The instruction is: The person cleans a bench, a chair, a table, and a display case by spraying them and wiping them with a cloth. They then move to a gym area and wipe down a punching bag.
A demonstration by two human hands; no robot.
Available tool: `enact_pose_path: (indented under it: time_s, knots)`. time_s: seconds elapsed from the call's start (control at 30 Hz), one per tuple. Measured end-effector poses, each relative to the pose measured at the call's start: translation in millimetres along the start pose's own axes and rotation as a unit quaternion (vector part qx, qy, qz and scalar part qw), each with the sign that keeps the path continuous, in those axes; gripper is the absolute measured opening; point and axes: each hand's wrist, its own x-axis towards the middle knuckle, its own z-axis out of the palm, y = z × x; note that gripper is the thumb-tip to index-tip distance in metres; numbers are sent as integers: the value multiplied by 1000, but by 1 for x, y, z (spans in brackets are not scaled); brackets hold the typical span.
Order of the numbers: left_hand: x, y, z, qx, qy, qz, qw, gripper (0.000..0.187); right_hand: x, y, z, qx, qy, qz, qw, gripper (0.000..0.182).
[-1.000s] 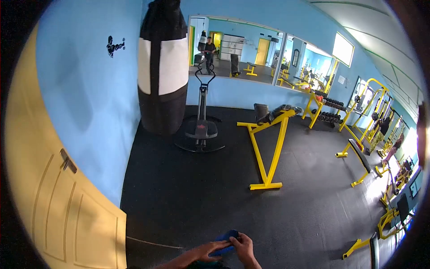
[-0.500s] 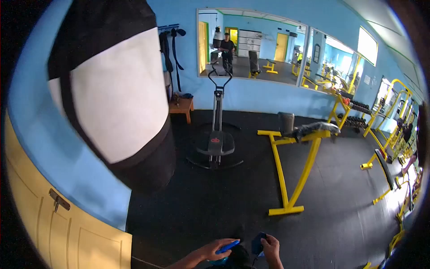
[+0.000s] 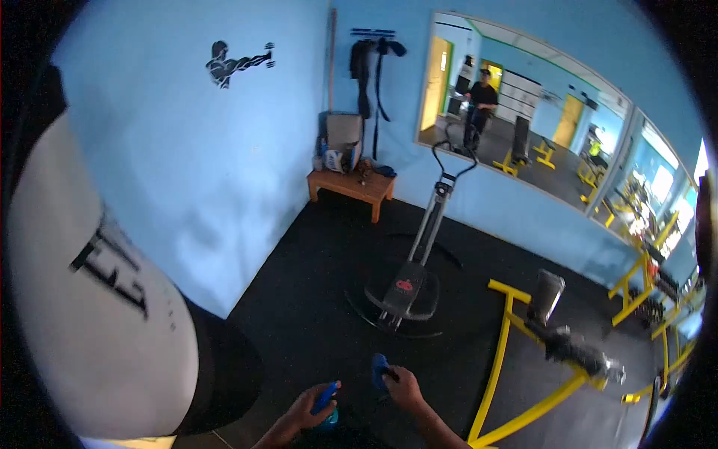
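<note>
At the bottom of the head view, my left hand (image 3: 303,410) is closed around a bright blue spray bottle (image 3: 324,397), with a teal part showing below the hand. To the right and slightly higher, my right hand (image 3: 404,389) grips a small dark-blue cloth (image 3: 380,370); its exact make is hard to see. The two hands are apart, both held in front of my body above the black floor. Beyond them stands an ab exercise machine (image 3: 404,288) with a black seat and curved handlebars.
A white and black punching bag (image 3: 112,299) hangs close on the left. A yellow-framed bench (image 3: 497,359) stands on the right. Near the back wall is a wooden table (image 3: 348,185) carrying bags, under hanging belts (image 3: 380,78). A wall mirror (image 3: 553,112) reflects a person and equipment.
My view has turned left, so the machine and bench sit further right and the wooden table shows fully. Both hands appear further left and higher, still holding the same things.
</note>
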Motion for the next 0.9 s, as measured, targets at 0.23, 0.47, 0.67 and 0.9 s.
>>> enact_pose_path:
  time_s: [0.23,0.47,0.67,0.9]
  knots:
    - [94,-20,-26,-2,169,9,986,47,195,-54,40,9,-75,-183,980,31]
    - [182,-4,-79,-79,339,-25,937,45,335,-72,46,22,-180,-215,959,22]
    - [217,68,-124,-48,408,-65,910,50,395,-153,18,-272,-98,-417,862,29]
    - [271,55,-157,25,536,-79,840,48,501,-228,98,-49,-378,-569,728,29]
